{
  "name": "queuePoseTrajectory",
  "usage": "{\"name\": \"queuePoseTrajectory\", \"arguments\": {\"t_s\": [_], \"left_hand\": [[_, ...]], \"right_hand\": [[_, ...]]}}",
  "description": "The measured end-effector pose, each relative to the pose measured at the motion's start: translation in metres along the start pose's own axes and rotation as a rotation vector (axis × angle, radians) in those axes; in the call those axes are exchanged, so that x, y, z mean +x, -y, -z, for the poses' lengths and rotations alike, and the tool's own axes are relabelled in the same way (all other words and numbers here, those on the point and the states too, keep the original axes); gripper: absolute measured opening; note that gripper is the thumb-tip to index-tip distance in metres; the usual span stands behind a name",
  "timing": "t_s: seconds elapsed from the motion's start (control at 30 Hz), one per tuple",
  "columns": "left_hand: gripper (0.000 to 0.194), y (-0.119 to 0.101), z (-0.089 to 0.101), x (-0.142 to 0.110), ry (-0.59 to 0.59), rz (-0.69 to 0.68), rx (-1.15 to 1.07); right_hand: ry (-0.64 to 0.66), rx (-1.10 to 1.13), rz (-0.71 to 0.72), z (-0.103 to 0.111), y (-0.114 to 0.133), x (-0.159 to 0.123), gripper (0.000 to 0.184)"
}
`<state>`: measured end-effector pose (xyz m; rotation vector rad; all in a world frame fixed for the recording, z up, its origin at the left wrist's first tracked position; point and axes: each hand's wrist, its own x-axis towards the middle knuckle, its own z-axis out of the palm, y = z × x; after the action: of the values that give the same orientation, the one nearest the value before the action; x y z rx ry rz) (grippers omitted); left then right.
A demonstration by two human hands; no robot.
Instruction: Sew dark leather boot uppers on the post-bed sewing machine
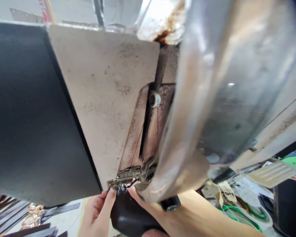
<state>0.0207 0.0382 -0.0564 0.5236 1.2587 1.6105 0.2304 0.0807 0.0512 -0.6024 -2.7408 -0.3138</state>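
I look up close at a sewing machine's beige body (106, 92) and its shiny metal arm (212, 98). The metal presser foot (125, 176) and a small hook-like part sit at the bottom centre. My left hand (98, 210) reaches up from below. Its thumb tip rests just under the foot, against the edge of a dark glossy piece (130, 217), with the fingers curled on that piece. My right hand (136, 195) comes in along the forearm from the lower right. Only a fingertip shows by the foot; the rest is hidden behind the machine arm.
A large black panel (27, 115) fills the left. Dark strips and gold-coloured fittings (32, 215) lie at the lower left. Paper tags (224, 192), green cord (239, 214) and a ribbed metal plate (271, 172) lie at the lower right. Rust marks the metal at the top (166, 31).
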Motion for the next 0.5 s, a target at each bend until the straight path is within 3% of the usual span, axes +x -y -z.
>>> {"name": "queuePoseTrajectory", "arguments": {"t_s": [0.2,0.4,0.5], "left_hand": [[0.055,0.007,0.005,0.006,-0.012,-0.029,-0.007],[0.054,-0.004,-0.005,-0.006,0.073,-0.028,-0.004],[0.053,-0.010,-0.010,-0.019,0.111,-0.042,0.032]], "right_hand": [[0.000,0.047,0.047,0.002,0.001,0.004,0.033],[-0.114,0.084,-0.017,0.008,0.007,0.003,0.066],[-0.134,0.109,-0.070,0.019,0.011,0.002,0.063]]}}
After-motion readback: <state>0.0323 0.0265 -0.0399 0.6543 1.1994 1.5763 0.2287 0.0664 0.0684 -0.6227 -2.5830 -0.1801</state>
